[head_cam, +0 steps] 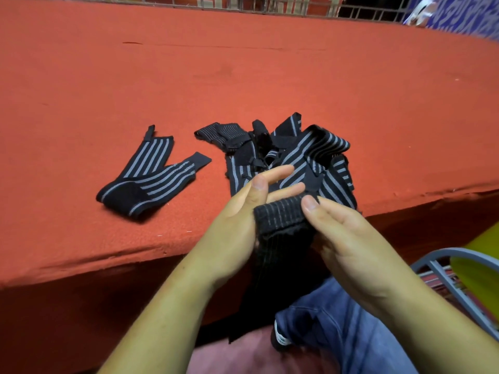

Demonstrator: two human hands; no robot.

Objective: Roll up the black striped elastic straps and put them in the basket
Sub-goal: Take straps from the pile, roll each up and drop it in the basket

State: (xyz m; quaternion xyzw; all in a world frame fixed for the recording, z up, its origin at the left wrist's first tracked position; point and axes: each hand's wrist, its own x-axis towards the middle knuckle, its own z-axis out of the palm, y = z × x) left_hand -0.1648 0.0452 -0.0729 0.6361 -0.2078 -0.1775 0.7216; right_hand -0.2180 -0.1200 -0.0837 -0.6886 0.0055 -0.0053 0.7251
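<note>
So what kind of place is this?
Probably a small workshop or packing bench, though I can't be sure. A red table holds a pile of straps, one strap sits between the left hand and right hand, and a wire basket stands beside the person.

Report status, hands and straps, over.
Left hand backs strap, right hand pinches its top. Rest of it hangs unrolled. Pile, loose strap on table. Nothing blocking.
</note>
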